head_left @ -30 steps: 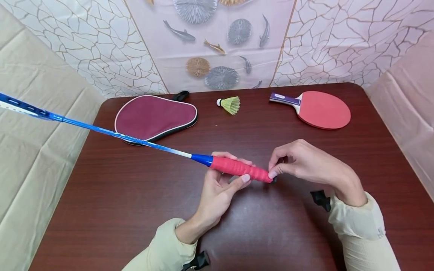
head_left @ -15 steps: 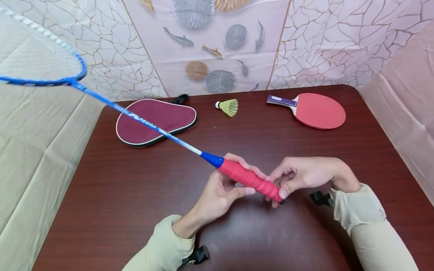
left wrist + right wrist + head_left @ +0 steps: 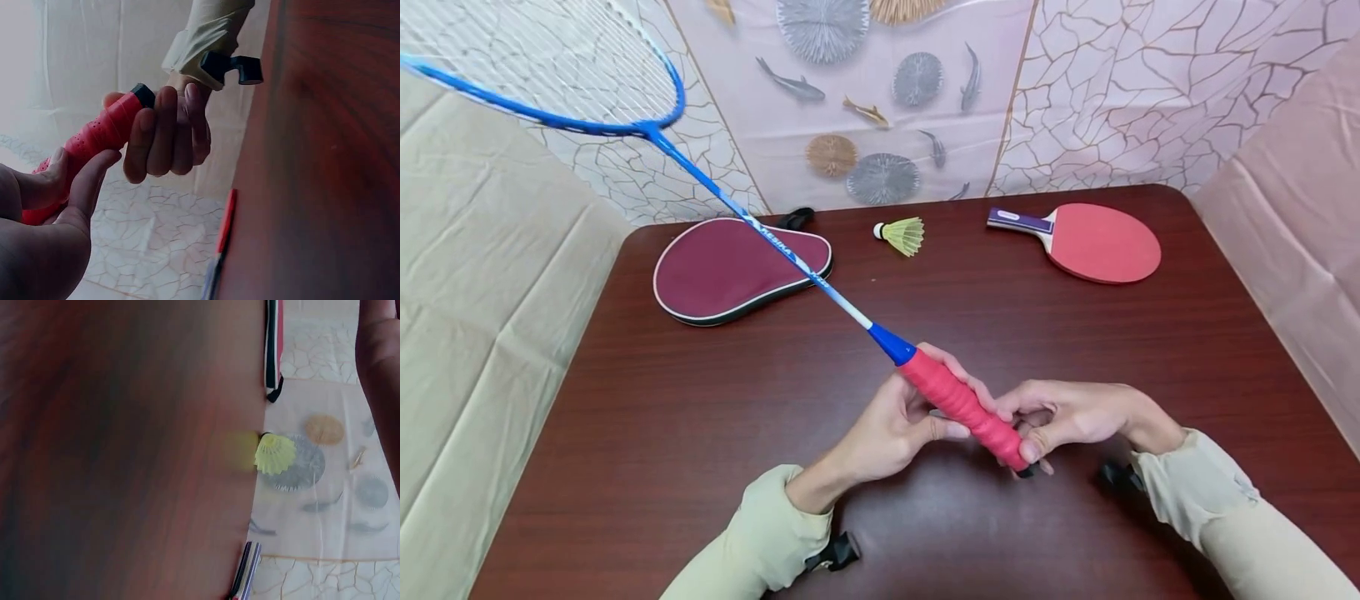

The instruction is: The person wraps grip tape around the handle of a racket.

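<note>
A blue badminton racket [image 3: 730,200] slants up to the left over the table, its strung head cut off by the top left of the head view. My left hand [image 3: 887,429] holds the middle of its red wrapped grip [image 3: 958,400], thumb on the near side and fingers behind. At the butt end my right hand [image 3: 1078,417] pinches the red wrap between thumb and fingers, just above the black end cap [image 3: 1028,471]. In the left wrist view, the right hand's fingers [image 3: 165,134] curl beside the black cap. Only part of the right hand shows in the right wrist view.
Along the back of the brown table [image 3: 700,400] lie a maroon paddle case [image 3: 722,271], a yellow shuttlecock [image 3: 901,236] and a red table tennis paddle [image 3: 1105,242]. Patterned cloth [image 3: 1075,100] hangs behind, with plain cloth on both sides.
The racket has turned so its head rises and comes further into view, while its butt has moved right and nearer. My right hand has moved down with the butt and now pinches it more closely.
</note>
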{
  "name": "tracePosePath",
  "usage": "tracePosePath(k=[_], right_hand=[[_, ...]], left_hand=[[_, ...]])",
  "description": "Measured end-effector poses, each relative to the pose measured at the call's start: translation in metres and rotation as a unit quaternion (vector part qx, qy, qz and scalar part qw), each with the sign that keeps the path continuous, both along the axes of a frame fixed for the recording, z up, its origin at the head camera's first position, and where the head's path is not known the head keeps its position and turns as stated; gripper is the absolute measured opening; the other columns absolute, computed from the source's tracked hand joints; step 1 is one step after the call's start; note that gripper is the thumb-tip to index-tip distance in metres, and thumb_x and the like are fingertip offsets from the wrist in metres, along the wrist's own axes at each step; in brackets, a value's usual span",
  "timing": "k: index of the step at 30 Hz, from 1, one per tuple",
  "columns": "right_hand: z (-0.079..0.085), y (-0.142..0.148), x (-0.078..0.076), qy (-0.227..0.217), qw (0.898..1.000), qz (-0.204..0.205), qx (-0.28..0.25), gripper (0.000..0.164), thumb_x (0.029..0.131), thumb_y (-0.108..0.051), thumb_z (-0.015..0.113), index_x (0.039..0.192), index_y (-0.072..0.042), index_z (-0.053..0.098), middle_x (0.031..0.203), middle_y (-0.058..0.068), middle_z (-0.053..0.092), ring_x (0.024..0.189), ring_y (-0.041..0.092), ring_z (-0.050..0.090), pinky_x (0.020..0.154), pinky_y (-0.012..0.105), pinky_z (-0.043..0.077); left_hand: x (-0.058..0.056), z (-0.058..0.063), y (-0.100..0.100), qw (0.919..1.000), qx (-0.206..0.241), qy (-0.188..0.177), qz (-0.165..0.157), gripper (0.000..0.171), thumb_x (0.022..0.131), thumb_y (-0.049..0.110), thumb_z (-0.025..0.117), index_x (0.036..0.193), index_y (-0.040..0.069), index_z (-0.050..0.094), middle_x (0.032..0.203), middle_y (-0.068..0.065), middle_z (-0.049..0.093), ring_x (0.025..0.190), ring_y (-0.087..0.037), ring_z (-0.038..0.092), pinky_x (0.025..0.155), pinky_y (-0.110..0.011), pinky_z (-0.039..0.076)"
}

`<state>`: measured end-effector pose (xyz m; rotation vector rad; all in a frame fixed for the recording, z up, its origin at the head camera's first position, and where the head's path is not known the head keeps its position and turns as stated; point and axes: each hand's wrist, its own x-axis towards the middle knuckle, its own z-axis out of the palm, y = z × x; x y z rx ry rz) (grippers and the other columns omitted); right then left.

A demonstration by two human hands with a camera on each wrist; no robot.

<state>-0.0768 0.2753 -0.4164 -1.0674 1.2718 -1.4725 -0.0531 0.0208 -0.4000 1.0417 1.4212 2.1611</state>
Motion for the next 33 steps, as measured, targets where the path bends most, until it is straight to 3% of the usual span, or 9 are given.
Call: tracePosePath(k=[4, 7, 10, 14, 17, 22, 25, 27, 33], right_hand=[[-0.003, 0.013, 0.007, 0.037, 0.999, -0.034, 0.01, 0.027, 0.097, 0.008, 0.051, 0.122, 0.003, 0.057, 0.1, 0.02, 0.067, 0.079, 0.032, 0.064, 0.057, 0.041, 0.056], [-0.001, 0.025, 0.016, 0.074, 0.989, -0.125, 0.028, 0.032, 0.093, 0.013, 0.052, 0.122, 0.0, 0.055, 0.098, 0.017, 0.067, 0.077, 0.027, 0.064, 0.056, 0.04, 0.055], [0.002, 0.033, 0.028, 0.11, 0.966, -0.23, 0.047, 0.031, 0.09, 0.015, 0.058, 0.115, -0.004, 0.057, 0.093, 0.014, 0.064, 0.071, 0.025, 0.063, 0.054, 0.039, 0.054], [0.013, 0.036, 0.045, 0.167, 0.925, -0.326, 0.102, 0.023, 0.092, 0.006, 0.061, 0.108, -0.01, 0.063, 0.089, 0.007, 0.065, 0.067, 0.025, 0.062, 0.055, 0.037, 0.054], [0.025, 0.035, 0.057, 0.203, 0.883, -0.387, 0.173, 0.019, 0.096, -0.006, 0.063, 0.111, -0.017, 0.067, 0.086, 0.001, 0.067, 0.065, 0.022, 0.063, 0.056, 0.033, 0.053], [0.035, 0.029, 0.071, 0.211, 0.808, -0.488, 0.253, 0.021, 0.09, -0.025, 0.074, 0.11, -0.026, 0.068, 0.078, -0.002, 0.066, 0.065, 0.021, 0.061, 0.057, 0.03, 0.05], [0.033, 0.025, 0.073, 0.196, 0.781, -0.535, 0.256, 0.025, 0.084, -0.03, 0.079, 0.106, -0.027, 0.069, 0.077, 0.0, 0.067, 0.062, 0.024, 0.062, 0.055, 0.03, 0.049], [0.031, 0.026, 0.072, 0.175, 0.778, -0.551, 0.244, 0.025, 0.083, -0.029, 0.08, 0.106, -0.024, 0.069, 0.077, 0.005, 0.068, 0.059, 0.027, 0.062, 0.053, 0.032, 0.05], [0.027, 0.043, 0.07, 0.13, 0.787, -0.563, 0.215, 0.027, 0.088, -0.02, 0.076, 0.113, -0.011, 0.069, 0.082, 0.014, 0.069, 0.057, 0.031, 0.061, 0.054, 0.035, 0.05]], left_hand=[[0.003, -0.007, 0.008, 0.9993, 0.014, -0.034, 0.01, 0.045, 0.083, -0.024, 0.06, 0.119, -0.005, 0.04, 0.112, -0.033, 0.061, 0.105, -0.043, 0.061, 0.087, -0.044, 0.054], [0.005, -0.01, 0.015, 0.997, 0.025, -0.064, 0.035, 0.045, 0.085, -0.019, 0.063, 0.121, -0.006, 0.039, 0.114, -0.034, 0.061, 0.103, -0.041, 0.064, 0.083, -0.047, 0.055], [0.007, -0.011, 0.021, 0.9927, 0.041, -0.097, 0.059, 0.047, 0.085, -0.015, 0.066, 0.122, -0.007, 0.038, 0.114, -0.037, 0.059, 0.1, -0.039, 0.066, 0.078, -0.052, 0.055], [0.01, -0.013, 0.029, 0.9857, 0.061, -0.13, 0.088, 0.047, 0.086, -0.014, 0.066, 0.122, -0.003, 0.039, 0.115, -0.037, 0.058, 0.101, -0.04, 0.066, 0.074, -0.055, 0.055], [0.011, -0.014, 0.037, 0.9795, 0.062, -0.145, 0.125, 0.049, 0.085, -0.012, 0.069, 0.122, 0.0, 0.04, 0.114, -0.033, 0.061, 0.099, -0.04, 0.067, 0.073, -0.055, 0.055], [0.013, -0.011, 0.052, 0.9648, 0.057, -0.175, 0.187, 0.051, 0.083, -0.006, 0.074, 0.122, 0.002, 0.043, 0.11, -0.025, 0.066, 0.094, -0.04, 0.069, 0.073, -0.056, 0.054], [0.015, -0.009, 0.058, 0.9584, 0.045, -0.182, 0.215, 0.051, 0.082, -0.001, 0.077, 0.121, 0.005, 0.046, 0.108, -0.022, 0.068, 0.092, -0.04, 0.069, 0.074, -0.056, 0.054], [0.015, -0.008, 0.057, 0.9563, 0.027, -0.171, 0.236, 0.048, 0.082, 0.002, 0.078, 0.121, 0.005, 0.05, 0.107, -0.019, 0.068, 0.089, -0.038, 0.07, 0.074, -0.054, 0.055], [0.008, 0.0, 0.034, 0.9492, 0.028, -0.148, 0.276, 0.034, 0.097, 0.015, 0.064, 0.127, 0.001, 0.054, 0.116, -0.022, 0.06, 0.095, -0.034, 0.067, 0.075, -0.057, 0.054]])
